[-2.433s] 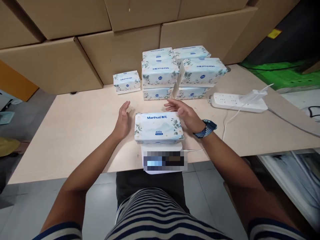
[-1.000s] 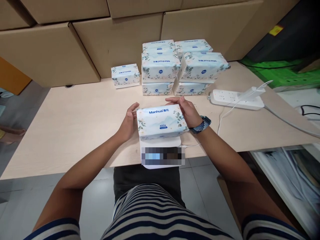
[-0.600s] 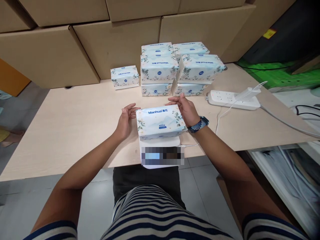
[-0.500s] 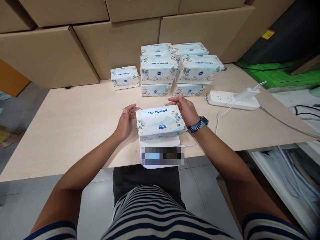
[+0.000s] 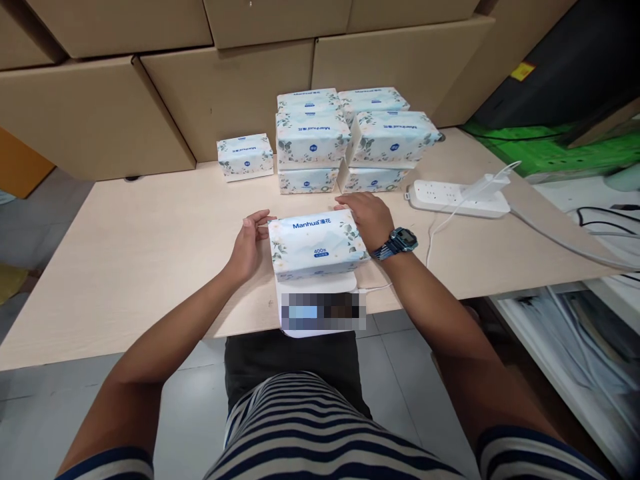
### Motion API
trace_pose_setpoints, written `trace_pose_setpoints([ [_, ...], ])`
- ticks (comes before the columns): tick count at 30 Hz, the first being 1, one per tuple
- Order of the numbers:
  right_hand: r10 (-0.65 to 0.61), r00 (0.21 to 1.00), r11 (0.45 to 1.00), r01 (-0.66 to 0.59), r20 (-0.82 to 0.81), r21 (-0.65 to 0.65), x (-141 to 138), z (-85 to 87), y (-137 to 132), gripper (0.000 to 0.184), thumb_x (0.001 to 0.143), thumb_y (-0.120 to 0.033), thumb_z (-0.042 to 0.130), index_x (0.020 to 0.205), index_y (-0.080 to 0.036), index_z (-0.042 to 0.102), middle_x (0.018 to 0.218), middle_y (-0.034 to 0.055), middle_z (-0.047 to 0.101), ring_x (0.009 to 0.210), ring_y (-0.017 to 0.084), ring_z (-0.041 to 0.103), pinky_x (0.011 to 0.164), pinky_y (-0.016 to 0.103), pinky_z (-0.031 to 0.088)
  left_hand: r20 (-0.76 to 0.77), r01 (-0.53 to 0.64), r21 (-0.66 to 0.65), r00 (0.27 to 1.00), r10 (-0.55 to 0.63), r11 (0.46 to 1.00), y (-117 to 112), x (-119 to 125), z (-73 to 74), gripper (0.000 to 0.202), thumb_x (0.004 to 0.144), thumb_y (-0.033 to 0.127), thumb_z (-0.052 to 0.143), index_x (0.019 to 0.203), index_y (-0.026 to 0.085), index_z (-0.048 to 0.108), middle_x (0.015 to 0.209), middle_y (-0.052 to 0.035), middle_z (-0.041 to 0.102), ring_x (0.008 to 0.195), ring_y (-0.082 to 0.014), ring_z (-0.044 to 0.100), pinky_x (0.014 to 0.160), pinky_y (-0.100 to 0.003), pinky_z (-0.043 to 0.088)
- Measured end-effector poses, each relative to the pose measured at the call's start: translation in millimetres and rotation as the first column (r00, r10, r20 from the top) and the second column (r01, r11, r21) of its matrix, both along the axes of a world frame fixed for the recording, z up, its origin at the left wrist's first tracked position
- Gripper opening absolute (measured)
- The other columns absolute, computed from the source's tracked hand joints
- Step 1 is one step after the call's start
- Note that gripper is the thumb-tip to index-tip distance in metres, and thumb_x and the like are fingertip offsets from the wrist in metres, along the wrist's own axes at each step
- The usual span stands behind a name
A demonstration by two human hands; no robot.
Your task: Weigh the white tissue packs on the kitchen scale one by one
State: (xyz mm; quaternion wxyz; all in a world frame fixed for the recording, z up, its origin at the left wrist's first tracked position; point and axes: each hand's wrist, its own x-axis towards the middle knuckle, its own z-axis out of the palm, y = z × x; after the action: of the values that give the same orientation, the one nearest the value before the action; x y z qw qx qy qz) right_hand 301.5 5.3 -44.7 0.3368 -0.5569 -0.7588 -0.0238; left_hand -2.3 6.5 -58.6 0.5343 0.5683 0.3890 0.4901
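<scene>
A soft tissue pack (image 5: 313,243) with blue lettering and a leaf print lies on a small white scale (image 5: 320,285) at the table's near edge. My left hand (image 5: 247,243) curls against the pack's left end, fingertips at its far left corner. My right hand (image 5: 367,217), with a watch on the wrist, lies palm down over the pack's right end, fingers wrapped on the far edge. The pack sits pressed between the two hands. The scale's display is blurred out.
Several like tissue packs (image 5: 345,140) are stacked at the back of the pale wooden table (image 5: 140,247), with a single pack (image 5: 245,155) to their left. A white power strip (image 5: 453,198) with a plugged cable lies to the right. Cardboard boxes (image 5: 225,100) wall the back.
Both hands, open and apart from the pack 2.4 s ago, have closed in on its ends. Since half a second ago the right hand has rolled further over the right end.
</scene>
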Motion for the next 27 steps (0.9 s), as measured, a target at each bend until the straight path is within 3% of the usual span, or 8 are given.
trace_pose_setpoints([
  [4, 0.006, 1.0, 0.999, -0.005, 0.021, -0.048, 1.5, 2.2, -3.6, 0.04, 0.102, -0.032, 0.05, 0.128, -0.015, 0.076, 0.126, 0.017, 0.08, 0.118, 0.037, 0.07, 0.102, 0.054, 0.054, -0.011, -0.009, 0.007, 1.0, 0.009, 1.0, 0.4, 0.6, -0.7, 0.083, 0.095, 0.09, 0.028, 0.135, 0.026, 0.063, 0.136, -0.014, 0.071, 0.12, -0.0266, 0.071, 0.109, -0.049, 0.056],
  [9, 0.038, 0.96, 0.991, -0.073, -0.278, -0.116, -3.8, 5.3, -7.4, 0.035, 0.098, -0.042, 0.057, 0.118, -0.024, 0.08, 0.118, 0.0114, 0.082, 0.115, 0.034, 0.071, 0.104, 0.054, 0.055, -0.018, -0.037, 0.033, 0.999, 0.037, 0.999, 0.7, 2.1, -2.2, 0.081, 0.096, 0.089, 0.028, 0.132, 0.027, 0.065, 0.131, -0.0136, 0.072, 0.118, -0.0264, 0.071, 0.104, -0.047, 0.058],
  [12, -0.008, 0.846, 0.981, -0.096, -0.533, -0.166, -9.7, 6.5, -9.7, 0.038, 0.095, -0.058, 0.063, 0.109, -0.027, 0.081, 0.115, 0.0092, 0.082, 0.11, 0.031, 0.074, 0.102, 0.051, 0.057, -0.035, -0.051, 0.04, 0.998, 0.052, 0.998, 0.8, 1.3, 0.1, 0.082, 0.095, 0.091, 0.027, 0.132, 0.028, 0.065, 0.133, -0.0131, 0.072, 0.117, -0.0252, 0.071, 0.103, -0.045, 0.057],
  [16, -0.098, 0.673, 0.972, -0.094, -0.733, -0.217, -14.6, 6.3, -10.7, 0.058, 0.092, -0.076, 0.062, 0.118, -0.027, 0.078, 0.114, 0.0096, 0.082, 0.105, 0.028, 0.075, 0.099, 0.048, 0.06, -0.031, -0.095, 0.016, 0.995, 0.095, 0.995, 0.1, 1.6, 3.5, 0.085, 0.092, 0.093, 0.027, 0.131, 0.028, 0.064, 0.136, -0.0131, 0.071, 0.115, -0.0253, 0.071, 0.102, -0.045, 0.057],
  [18, -0.114, 0.666, 0.98, -0.049, -0.737, -0.195, -13.6, 6.6, -9.3, 0.063, 0.093, -0.079, 0.057, 0.123, -0.027, 0.076, 0.117, 0.0103, 0.081, 0.108, 0.029, 0.075, 0.103, 0.051, 0.059, -0.03, -0.109, -0.012, 0.994, 0.109, 0.994, -0.4, 4.9, 3.1, 0.087, 0.091, 0.094, 0.026, 0.129, 0.026, 0.064, 0.135, -0.014, 0.072, 0.112, -0.026, 0.072, 0.101, -0.047, 0.057],
  [20, -0.092, 0.73, 0.99, -0.006, -0.678, -0.141, -10.7, 9.6, -8.3, 0.066, 0.093, -0.079, 0.056, 0.127, -0.026, 0.074, 0.125, 0.0128, 0.078, 0.114, 0.031, 0.073, 0.108, 0.055, 0.057, -0.03, -0.118, -0.029, 0.993, 0.117, 0.993, 0.3, 8.3, 4.6, 0.089, 0.09, 0.096, 0.026, 0.127, 0.024, 0.065, 0.134, -0.015, 0.072, 0.109, -0.0266, 0.073, 0.1, -0.048, 0.057],
  [24, -0.032, 0.827, 0.999, 0.033, -0.561, -0.008, -2.6, 27.2, -21.5, 0.066, 0.095, -0.076, 0.058, 0.139, -0.028, 0.07, 0.146, 0.0151, 0.067, 0.13, 0.034, 0.068, 0.115, 0.055, 0.054, -0.1, -0.164, 0.119, 0.979, 0.176, 0.979, 6.5, -9.3, 38.0, 0.089, 0.089, 0.096, 0.03, 0.128, 0.025, 0.066, 0.139, -0.0149, 0.071, 0.117, -0.03, 0.072, 0.102, -0.05, 0.057],
  [27, -0.034, 0.744, 0.997, 0.071, -0.668, 0.028, 1.6, 38.8, -53.8, 0.063, 0.101, -0.071, 0.052, 0.148, -0.031, 0.064, 0.155, 0.0118, 0.062, 0.145, 0.032, 0.061, 0.122, 0.055, 0.05, -0.149, -0.236, 0.304, 0.945, 0.291, 0.923, -0.2, -51.7, 86.3, 0.073, 0.091, 0.089, 0.049, 0.129, 0.029, 0.067, 0.147, -0.0065, 0.069, 0.133, -0.035, 0.065, 0.113, -0.058, 0.051],
])
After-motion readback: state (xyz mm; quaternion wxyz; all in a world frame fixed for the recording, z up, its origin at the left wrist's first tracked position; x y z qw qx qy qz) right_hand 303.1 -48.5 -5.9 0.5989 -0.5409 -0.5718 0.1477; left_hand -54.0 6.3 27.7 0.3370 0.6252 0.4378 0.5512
